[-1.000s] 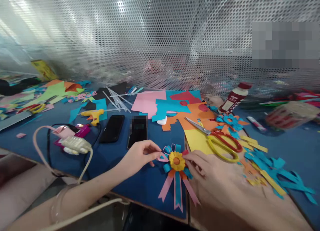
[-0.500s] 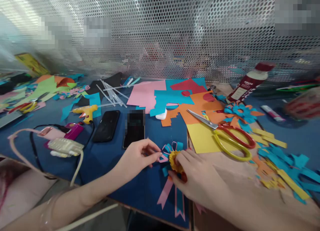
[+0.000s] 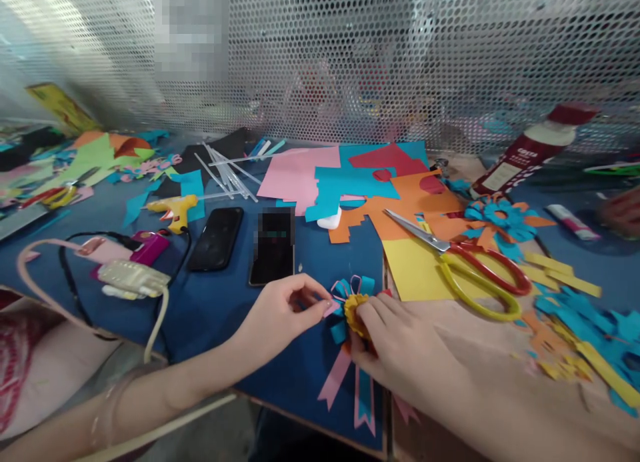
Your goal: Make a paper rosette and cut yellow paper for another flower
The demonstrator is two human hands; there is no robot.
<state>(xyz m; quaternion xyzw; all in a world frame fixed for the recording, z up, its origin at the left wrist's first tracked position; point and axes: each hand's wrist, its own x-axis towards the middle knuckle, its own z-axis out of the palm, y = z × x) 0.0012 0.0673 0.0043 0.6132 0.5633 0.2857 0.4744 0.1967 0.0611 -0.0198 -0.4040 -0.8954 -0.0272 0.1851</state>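
Note:
A paper rosette [image 3: 353, 301] with a yellow and orange centre, blue and pink loops and pink-and-blue ribbon tails lies near the front edge of the blue table [image 3: 210, 302]. My left hand [image 3: 280, 315] pinches a pink loop on the rosette's left side between thumb and fingers. From the right, my right hand [image 3: 400, 349] covers part of the yellow centre, its fingers closed on it, and hides the rosette's right half.
Red-and-yellow scissors [image 3: 465, 269] lie on yellow and orange paper to the right. Two dark phones [image 3: 273, 245], a yellow glue gun [image 3: 175, 209], a cabled plug [image 3: 133, 279], a glue bottle [image 3: 530, 149] and several coloured paper scraps surround them. A perforated metal screen [image 3: 320, 55] backs the table.
My right hand moved from the rosette's right edge onto its yellow centre and now covers it. My left hand keeps its pinch on the pink loop. The camera tilted slightly.

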